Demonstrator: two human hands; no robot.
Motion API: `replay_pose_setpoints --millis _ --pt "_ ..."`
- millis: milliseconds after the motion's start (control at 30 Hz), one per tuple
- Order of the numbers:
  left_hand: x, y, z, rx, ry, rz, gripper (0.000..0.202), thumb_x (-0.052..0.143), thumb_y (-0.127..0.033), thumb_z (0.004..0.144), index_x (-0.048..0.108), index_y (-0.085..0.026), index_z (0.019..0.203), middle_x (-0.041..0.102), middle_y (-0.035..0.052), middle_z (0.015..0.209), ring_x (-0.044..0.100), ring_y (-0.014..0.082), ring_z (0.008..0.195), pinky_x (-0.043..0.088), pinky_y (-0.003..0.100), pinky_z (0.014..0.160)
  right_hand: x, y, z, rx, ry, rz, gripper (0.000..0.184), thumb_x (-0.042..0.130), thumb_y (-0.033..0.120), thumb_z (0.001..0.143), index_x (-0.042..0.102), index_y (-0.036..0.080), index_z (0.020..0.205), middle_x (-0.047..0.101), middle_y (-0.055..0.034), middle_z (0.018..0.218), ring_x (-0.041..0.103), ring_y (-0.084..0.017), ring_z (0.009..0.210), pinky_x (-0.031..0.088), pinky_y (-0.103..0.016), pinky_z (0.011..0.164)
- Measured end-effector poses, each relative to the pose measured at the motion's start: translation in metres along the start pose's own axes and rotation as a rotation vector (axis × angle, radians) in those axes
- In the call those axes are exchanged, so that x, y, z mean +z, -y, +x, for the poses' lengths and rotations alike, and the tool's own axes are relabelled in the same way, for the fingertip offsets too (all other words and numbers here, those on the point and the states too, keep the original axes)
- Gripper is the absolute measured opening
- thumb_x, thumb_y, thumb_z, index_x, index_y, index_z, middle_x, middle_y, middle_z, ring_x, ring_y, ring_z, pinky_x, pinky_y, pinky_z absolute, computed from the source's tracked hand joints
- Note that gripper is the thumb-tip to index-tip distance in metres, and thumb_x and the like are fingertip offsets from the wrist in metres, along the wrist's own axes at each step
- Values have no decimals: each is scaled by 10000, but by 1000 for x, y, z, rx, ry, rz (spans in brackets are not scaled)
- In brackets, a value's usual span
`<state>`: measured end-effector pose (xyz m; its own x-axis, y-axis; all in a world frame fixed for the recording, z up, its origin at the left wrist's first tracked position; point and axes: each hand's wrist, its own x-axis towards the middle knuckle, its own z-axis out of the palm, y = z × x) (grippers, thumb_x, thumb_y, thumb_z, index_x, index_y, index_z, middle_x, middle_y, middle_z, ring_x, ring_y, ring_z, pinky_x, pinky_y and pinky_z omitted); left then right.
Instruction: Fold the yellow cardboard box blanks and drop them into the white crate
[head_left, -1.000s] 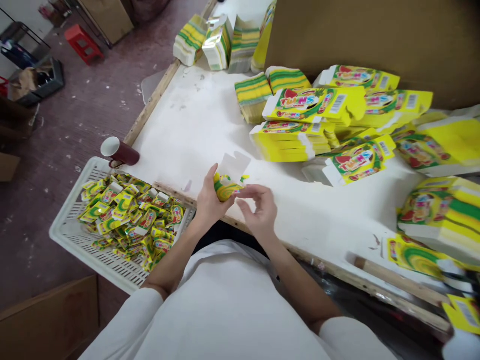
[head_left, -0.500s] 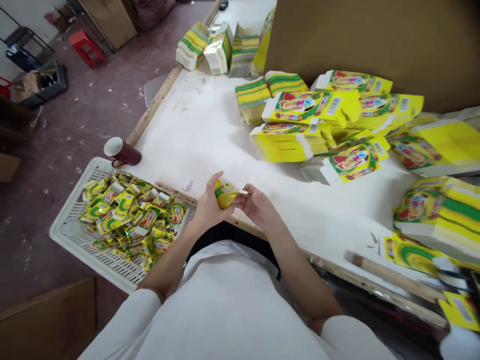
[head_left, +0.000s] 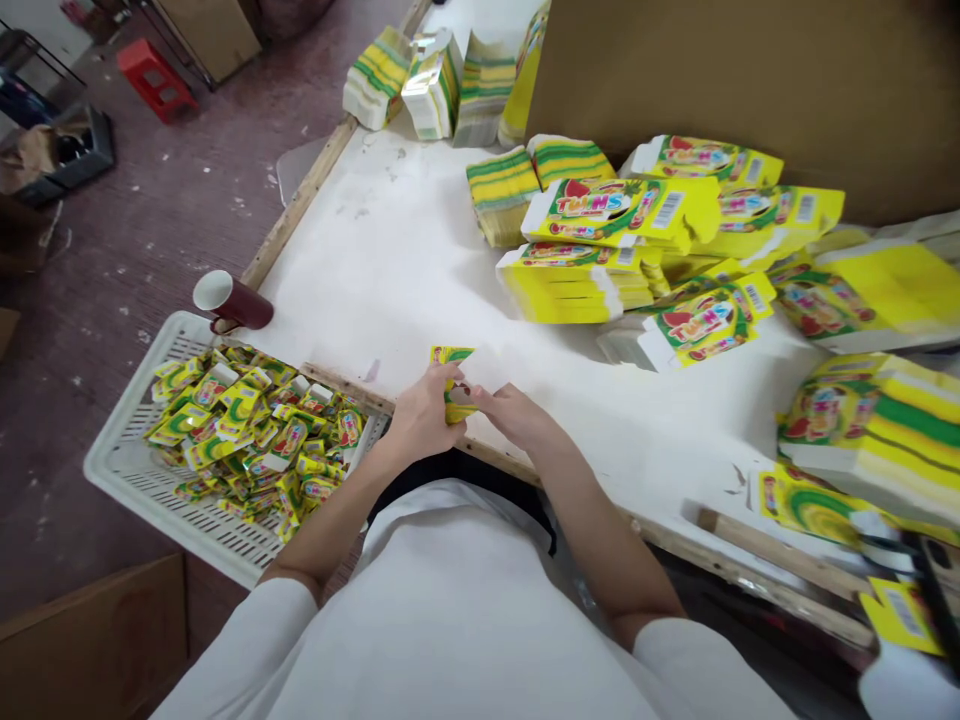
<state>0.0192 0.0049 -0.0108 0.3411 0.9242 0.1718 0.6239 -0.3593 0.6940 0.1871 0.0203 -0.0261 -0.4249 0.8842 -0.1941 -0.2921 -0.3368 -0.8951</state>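
Small carton (head_left: pixel 452 382) pinched by both left hand (head_left: pixel 421 415) and right hand (head_left: pixel 510 412) | near table (head_left: pixel 390 250) edge | white basket (head_left: pixel 127 470) beside holds many finished; flat stacks (head_left: pixel 592 240) remain unfolded.

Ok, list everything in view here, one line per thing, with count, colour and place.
small carton: one, yellow-green, between both hands
basket: one, white, left of table, full of small yellow-green boxes
mug: one, maroon, above basket
flat carton stacks: many, yellow-green, table's right and far side
cardboard sheet: one, brown, upper right
table: one, white
stool: one, red, far floor
left hand: holds carton
right hand: on carton
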Motion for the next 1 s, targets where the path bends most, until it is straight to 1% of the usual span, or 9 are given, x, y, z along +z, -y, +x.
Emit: replay_pose_setpoints --millis 100,233,333,433,533,633,800,900,1000 --pt "-1 -2 4 20 88 -2 631 647 -78 605 479 -258 1186 637 99 1226 661 282 1081 548 403 885 8 -7 0 -33 -43 -32 634 729 744 738 710 280 1171 756 -68 1155 654 -271 1216 498 -480 1112" --pt "2 2 5 -50 166 -40 659 647 -95 629 452 -244 1240 637 110 1191 680 307 1040 557 446 882 15 -9 -7 -73 -96 -130 702 643 749 814 639 270 1327 712 -99 1285 588 -302 1331 446 -519 1166" --pt "6 8 5 -72 170 -88 689 667 -115 667 429 -227 1304 627 120 1172 676 308 1040 562 461 891 16 -10 -17 -193 -119 -367 681 642 573 901 507 264 1492 604 -112 1467 468 -305 1461 378 -530 1219" --pt "11 11 5 -26 112 -126 658 684 -98 671 460 -223 1277 545 160 1312 612 325 1197 537 481 988 15 -15 -22 -324 -130 -571 620 571 323 959 430 279 1561 492 -85 1590 388 -265 1525 344 -490 1252" --pt "7 8 4 -35 17 -76 714 715 -111 678 418 -208 1319 494 190 1365 571 341 1247 520 510 1013 8 -22 -20 -364 -227 -607 557 480 216 975 492 288 1527 547 -62 1553 496 -238 1456 396 -462 1228" --pt "-4 2 0 -75 0 59 649 744 -173 725 448 -203 1302 580 154 1243 607 330 1162 526 509 976 -1 -25 -18 -394 -355 -635 545 490 232 985 493 271 1529 579 -78 1524 574 -243 1388 468 -454 1175" --pt "-19 2 -3 -33 -54 113 546 802 -254 739 545 -213 1219 670 89 1110 657 274 1047 543 415 907 -13 -17 -20 -475 -212 -826 398 552 309 1002 646 316 1388 447 -56 1628 499 -276 1457 492 -459 1156" --pt "-25 5 0 -8 -56 113 582 838 -262 712 566 -208 1224 694 89 1117 669 267 1038 539 399 891 -23 -5 -20 -504 -125 -853 297 554 321 1011 743 307 1240 508 -70 1583 531 -275 1430 498 -461 1147" --pt "-29 6 5 43 -42 139 588 850 -234 685 586 -215 1209 716 84 1125 674 275 1042 526 407 909 -32 2 -19 -517 24 -872 293 606 327 990 741 309 1249 567 -85 1524 567 -273 1394 509 -462 1129"
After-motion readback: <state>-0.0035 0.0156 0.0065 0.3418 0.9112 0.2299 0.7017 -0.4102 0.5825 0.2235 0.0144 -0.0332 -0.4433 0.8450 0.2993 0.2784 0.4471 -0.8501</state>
